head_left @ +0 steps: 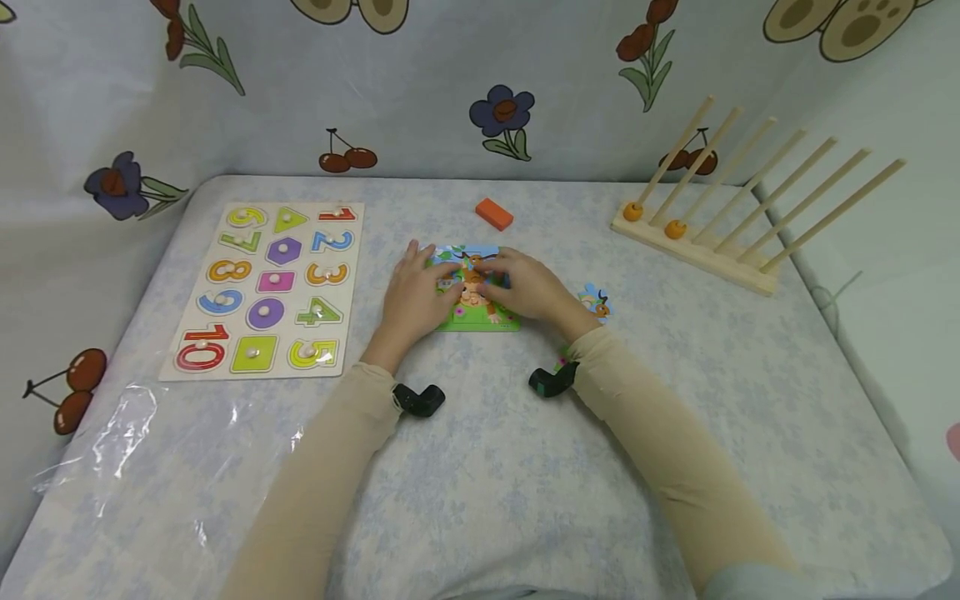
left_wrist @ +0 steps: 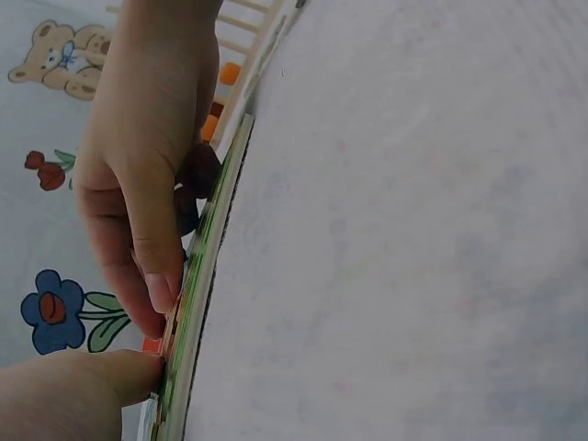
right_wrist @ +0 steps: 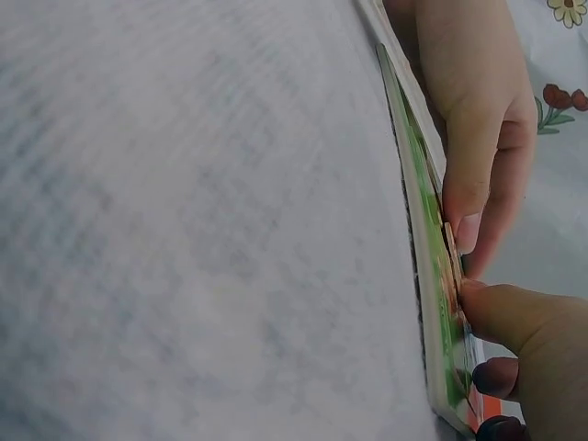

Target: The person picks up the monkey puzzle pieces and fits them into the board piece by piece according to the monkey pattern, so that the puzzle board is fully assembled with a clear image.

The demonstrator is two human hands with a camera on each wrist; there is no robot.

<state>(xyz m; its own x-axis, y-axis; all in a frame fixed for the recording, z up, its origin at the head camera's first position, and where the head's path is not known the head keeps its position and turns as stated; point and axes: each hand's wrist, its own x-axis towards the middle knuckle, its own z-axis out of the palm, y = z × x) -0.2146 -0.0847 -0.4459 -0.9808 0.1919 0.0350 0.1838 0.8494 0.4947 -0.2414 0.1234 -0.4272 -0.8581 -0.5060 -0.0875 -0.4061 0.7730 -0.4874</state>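
A small jigsaw puzzle (head_left: pixel 480 318) with a cartoon animal on green grass lies flat near the middle of the table, mostly assembled. My left hand (head_left: pixel 414 293) lies over its left side, thumb and fingertips on the picture. From the right, my right hand (head_left: pixel 534 287) reaches over it, its thumb and index fingertip close to the left ones. In the right wrist view, a puzzle piece (right_wrist: pixel 453 250) stands slightly proud of the board between the two thumbs. Both hands cover parts of the picture. A loose piece (head_left: pixel 596 302) lies by the right wrist; another (head_left: pixel 561 363) is partly hidden by the forearm.
On the left lies a number-and-shape peg board (head_left: pixel 350 292), with clear plastic wrap (head_left: pixel 123 437) nearer the front. An orange block (head_left: pixel 494 214) sits behind the puzzle. At the back right stands a wooden rack (head_left: pixel 693 248) with tall pegs and two orange beads.
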